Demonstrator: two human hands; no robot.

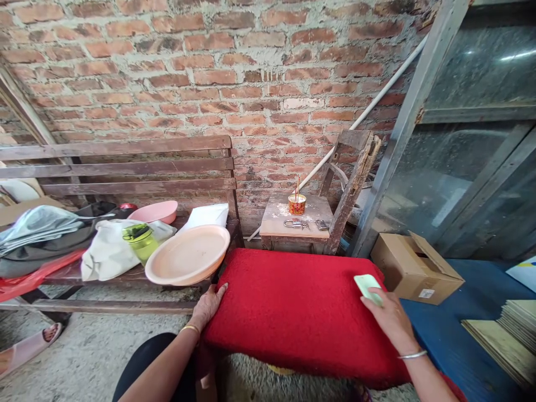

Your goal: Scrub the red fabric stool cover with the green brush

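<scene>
Bright red fuzzy cloth (297, 307) covers a low table or bench in front of me. My left hand (208, 307) grips its left edge, the thumb on top and the other fingers partly hidden over the side. Near the right end, my right hand (389, 315) is closed around a pale green, rounded block (368, 288), which lies against the cloth. The block's underside is hidden, and I cannot tell whether it is a bar of soap or a brush.
On the wooden bench (125, 164) at left are a peach basin (188, 254), a pink basin (154, 212), a green bottle (141, 243) and bags. A chair (272, 223) bears padlocks (295, 223) and a red tin (297, 205). A cardboard box (412, 268) stands right. A person's sandalled foot (50, 335) shows at left.
</scene>
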